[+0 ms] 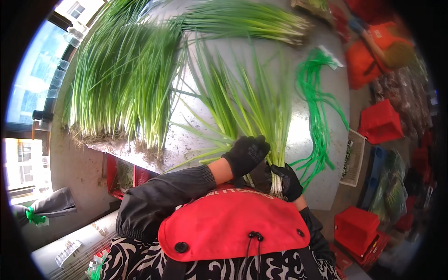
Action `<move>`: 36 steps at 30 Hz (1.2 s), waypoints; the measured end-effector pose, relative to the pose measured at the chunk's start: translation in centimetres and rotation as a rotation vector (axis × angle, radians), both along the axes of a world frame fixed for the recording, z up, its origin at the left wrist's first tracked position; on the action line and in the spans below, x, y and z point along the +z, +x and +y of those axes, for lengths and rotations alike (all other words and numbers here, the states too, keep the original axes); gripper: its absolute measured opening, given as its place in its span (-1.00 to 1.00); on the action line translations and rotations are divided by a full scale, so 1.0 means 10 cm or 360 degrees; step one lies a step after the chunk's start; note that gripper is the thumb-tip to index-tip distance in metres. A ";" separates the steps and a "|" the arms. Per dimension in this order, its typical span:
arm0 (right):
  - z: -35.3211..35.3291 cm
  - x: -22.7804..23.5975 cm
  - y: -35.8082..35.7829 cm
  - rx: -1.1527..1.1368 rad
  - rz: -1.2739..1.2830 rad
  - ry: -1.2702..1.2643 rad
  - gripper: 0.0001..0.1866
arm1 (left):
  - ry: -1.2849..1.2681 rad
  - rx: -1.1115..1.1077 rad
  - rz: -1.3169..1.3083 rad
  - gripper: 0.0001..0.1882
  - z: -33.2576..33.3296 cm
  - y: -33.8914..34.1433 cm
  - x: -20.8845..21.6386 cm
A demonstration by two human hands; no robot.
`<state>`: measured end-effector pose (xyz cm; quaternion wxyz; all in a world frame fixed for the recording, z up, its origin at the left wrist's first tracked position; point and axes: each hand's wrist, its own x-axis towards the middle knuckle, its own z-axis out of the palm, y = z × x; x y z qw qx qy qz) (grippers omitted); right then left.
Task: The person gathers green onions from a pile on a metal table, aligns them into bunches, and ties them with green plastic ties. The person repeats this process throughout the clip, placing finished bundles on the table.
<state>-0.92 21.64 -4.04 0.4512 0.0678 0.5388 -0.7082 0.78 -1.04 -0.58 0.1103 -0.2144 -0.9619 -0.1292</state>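
Note:
Green onions (279,135) stand in a bunch in front of me, leaves pointing away over the metal table and pale roots toward my apron. My right hand (288,181), in a black glove, is wrapped round their white lower ends. Also black-gloved, my left hand (247,155) is closed at the left side of this bunch, its fingers curled on stems; what lies inside its grip is partly hidden. Looser green onion leaves (219,100) fan out beyond my left hand. The root ends below both hands come close to the red apron (233,224).
Large heaps of green onions (135,79) with soil on their roots cover the table's left side; another pile (252,21) lies at the far edge. Green ties (317,102) hang over the table's right. Red crates (357,228) and a person in orange (373,56) are at the right.

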 end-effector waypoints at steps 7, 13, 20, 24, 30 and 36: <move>0.06 -0.03 0.00 -0.0045 0.0000 0.0043 -0.69 | 0.0028 -0.0006 -0.0189 -0.84 -0.06 -0.05 -0.02; 0.06 -0.07 -0.01 -0.0104 -0.0122 -0.0003 -0.72 | 0.0092 -0.0068 -0.0298 -0.78 -0.07 -0.01 -0.12; -0.01 0.05 -0.03 -0.0107 -0.0166 -0.0083 -0.74 | 0.0859 0.0496 -0.0459 -0.75 -0.12 -0.14 -0.35; -0.09 0.39 -0.04 -0.0077 -0.0083 0.0024 -0.74 | 0.1644 0.0668 -0.0791 -0.76 -0.62 -0.44 -0.11; -0.14 0.38 -0.05 -0.0093 -0.0082 -0.0023 -0.74 | 0.1554 0.0357 -0.1110 -0.77 -0.42 -0.41 0.31; -0.21 0.57 -0.06 -0.0027 0.0076 -0.0012 -0.76 | 0.0384 -0.0261 -0.0361 -0.65 -0.13 -0.22 0.12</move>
